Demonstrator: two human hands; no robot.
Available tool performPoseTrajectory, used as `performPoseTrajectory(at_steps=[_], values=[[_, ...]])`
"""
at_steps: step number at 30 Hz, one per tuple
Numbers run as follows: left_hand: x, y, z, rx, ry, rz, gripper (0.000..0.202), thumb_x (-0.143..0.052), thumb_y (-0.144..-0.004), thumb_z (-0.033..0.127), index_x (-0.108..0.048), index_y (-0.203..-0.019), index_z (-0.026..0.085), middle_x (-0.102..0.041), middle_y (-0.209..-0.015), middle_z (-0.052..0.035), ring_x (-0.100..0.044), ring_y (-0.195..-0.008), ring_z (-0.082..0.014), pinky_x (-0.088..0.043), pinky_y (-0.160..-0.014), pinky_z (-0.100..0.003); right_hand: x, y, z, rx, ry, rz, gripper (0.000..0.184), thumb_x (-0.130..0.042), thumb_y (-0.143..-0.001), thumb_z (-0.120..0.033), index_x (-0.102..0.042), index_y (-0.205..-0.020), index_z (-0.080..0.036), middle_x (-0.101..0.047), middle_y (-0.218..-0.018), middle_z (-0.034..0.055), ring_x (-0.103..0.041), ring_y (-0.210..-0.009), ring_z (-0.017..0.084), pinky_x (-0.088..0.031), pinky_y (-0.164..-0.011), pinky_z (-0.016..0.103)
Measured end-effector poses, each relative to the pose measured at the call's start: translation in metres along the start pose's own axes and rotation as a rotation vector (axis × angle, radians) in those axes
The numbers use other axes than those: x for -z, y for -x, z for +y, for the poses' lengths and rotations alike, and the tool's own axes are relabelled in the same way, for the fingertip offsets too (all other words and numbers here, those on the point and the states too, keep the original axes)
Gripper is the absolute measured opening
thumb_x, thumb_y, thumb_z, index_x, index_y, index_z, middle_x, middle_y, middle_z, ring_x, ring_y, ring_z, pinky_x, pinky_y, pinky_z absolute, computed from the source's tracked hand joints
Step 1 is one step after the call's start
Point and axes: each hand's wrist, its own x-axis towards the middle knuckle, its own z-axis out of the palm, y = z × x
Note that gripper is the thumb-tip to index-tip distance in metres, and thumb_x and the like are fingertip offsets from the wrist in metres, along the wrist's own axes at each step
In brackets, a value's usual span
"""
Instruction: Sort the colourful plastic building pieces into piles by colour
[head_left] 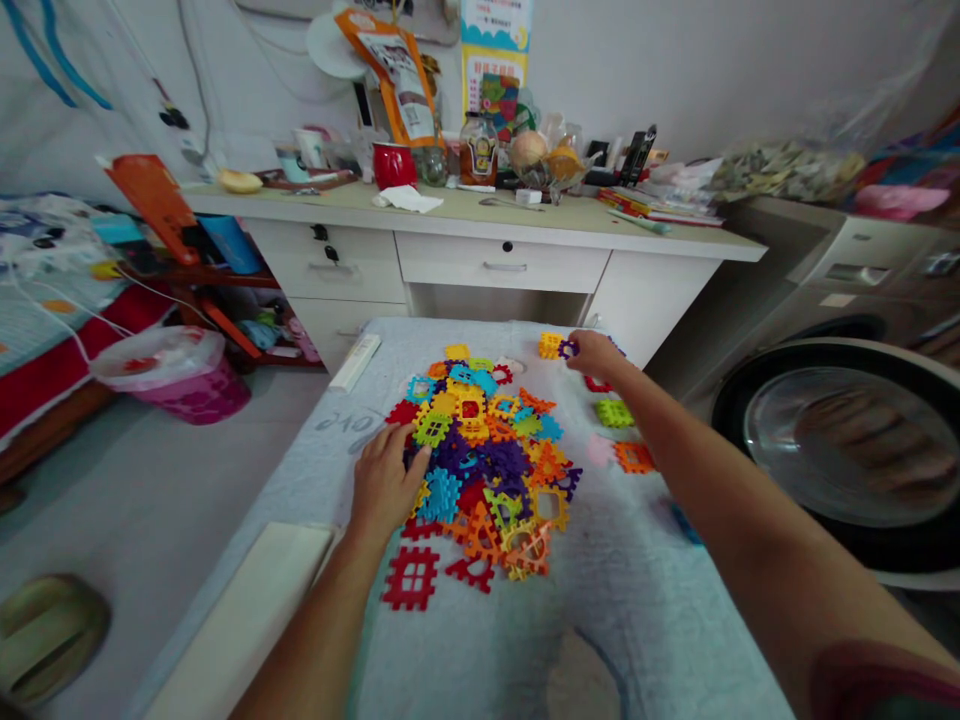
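Note:
A colourful heap of plastic interlocking building pieces (502, 460), many with toothed edges and cut-out centres, lies mid-table. My left hand (386, 480) rests on the heap's left edge, fingers and thumb apart, beside a green window-shaped piece (433, 428). At the far right of the table, my right hand (592, 355) pinches a purple building piece (568, 349), close to a yellow piece (550, 345). Along the right side, partly behind my forearm, sit a green piece (614, 413), an orange piece (634, 457) and a blue piece (685, 522). A red square piece (411, 578) lies at the heap's near edge.
The table has a pale cloth cover (465, 660). White bars lie along its left side (355, 363). Behind it stands a desk (502, 250) crowded with jars, a red cup (394, 165) and papers. To the right is a washing machine (832, 260); a pink bin (187, 385) stands left.

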Motion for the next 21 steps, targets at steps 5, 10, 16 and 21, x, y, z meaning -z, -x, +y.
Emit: performPoseTrajectory(at_steps=[5, 10, 16, 21], values=[[0.001, 0.000, 0.000, 0.004, -0.029, -0.002, 0.044, -0.045, -0.093, 0.047, -0.061, -0.123, 0.019, -0.063, -0.129, -0.0128, -0.058, -0.120, -0.0299, -0.044, -0.107, -0.048, 0.003, -0.026, 0.076, -0.113, 0.129, 0.000, 0.045, -0.063, -0.077, -0.013, -0.068, -0.122, -0.013, -0.069, -0.122, 0.0165, -0.065, -0.107, 0.025, -0.049, -0.087, 0.029], [0.001, -0.001, -0.002, -0.018, -0.023, -0.005, 0.045, -0.045, -0.094, 0.049, -0.061, -0.122, 0.019, -0.063, -0.128, -0.0130, -0.058, -0.120, -0.0297, -0.045, -0.106, -0.048, -0.014, -0.039, 0.114, -0.160, 0.113, -0.074, 0.048, -0.061, -0.079, -0.010, -0.067, -0.126, -0.010, -0.069, -0.123, 0.0175, -0.065, -0.105, 0.024, -0.048, -0.085, 0.029], [0.001, 0.000, -0.001, -0.012, -0.019, -0.005, 0.046, -0.044, -0.093, 0.050, -0.061, -0.123, 0.019, -0.063, -0.129, -0.0136, -0.057, -0.121, -0.0305, -0.045, -0.106, -0.049, -0.026, -0.045, 0.121, -0.149, 0.089, -0.058, 0.054, -0.061, -0.076, -0.007, -0.066, -0.130, -0.015, -0.070, -0.125, 0.0136, -0.066, -0.104, 0.023, -0.049, -0.085, 0.027], [0.001, 0.000, -0.001, -0.008, -0.015, -0.006, 0.045, -0.045, -0.093, 0.050, -0.061, -0.122, 0.019, -0.063, -0.129, -0.0130, -0.057, -0.121, -0.0303, -0.044, -0.108, -0.049, -0.032, -0.049, 0.122, -0.129, 0.036, 0.024, 0.051, -0.066, -0.074, -0.015, -0.069, -0.125, -0.019, -0.074, -0.112, 0.0112, -0.068, -0.096, 0.024, -0.051, -0.085, 0.030]])
